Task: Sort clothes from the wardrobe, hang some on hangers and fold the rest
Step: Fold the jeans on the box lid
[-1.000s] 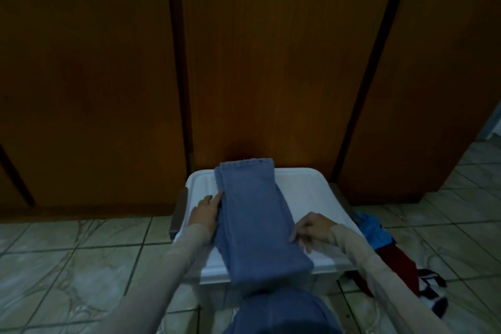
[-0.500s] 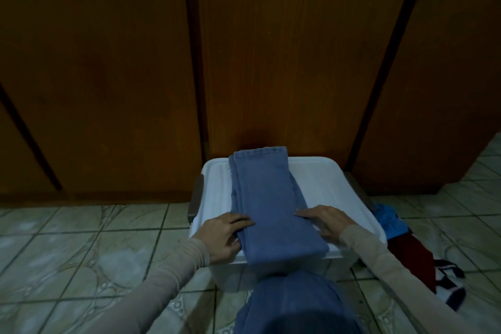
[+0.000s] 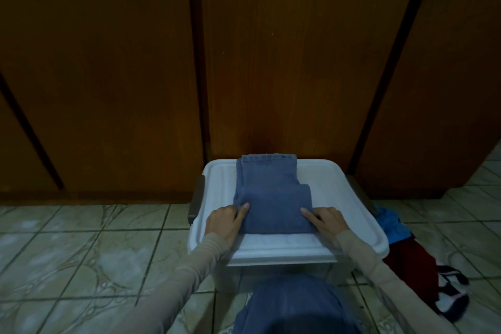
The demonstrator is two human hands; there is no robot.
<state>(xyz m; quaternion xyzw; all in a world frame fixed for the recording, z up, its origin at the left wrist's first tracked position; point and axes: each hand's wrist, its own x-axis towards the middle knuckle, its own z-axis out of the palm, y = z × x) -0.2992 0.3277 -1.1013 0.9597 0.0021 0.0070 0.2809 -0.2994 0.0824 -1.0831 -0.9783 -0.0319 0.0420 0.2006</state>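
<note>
A pair of blue jeans (image 3: 271, 198) lies folded lengthwise on the white lid of a plastic storage box (image 3: 339, 198), its near end doubled back over the middle. My left hand (image 3: 226, 222) is at the fold's left edge, thumb on top and fingers curled at the cloth. My right hand (image 3: 326, 221) rests at the fold's right edge with its fingers laid straight against the denim. Both sleeves are beige.
Closed brown wardrobe doors (image 3: 271, 62) stand right behind the box. A heap of blue, red and black-and-white striped clothes (image 3: 412, 257) lies on the tiled floor (image 3: 81, 252) to the box's right. More blue cloth (image 3: 295, 306) fills the bottom edge of the view.
Both hands took the jeans' near end, which hung over the box's front edge, and folded it away from me onto the middle. The lid's front strip now shows.
</note>
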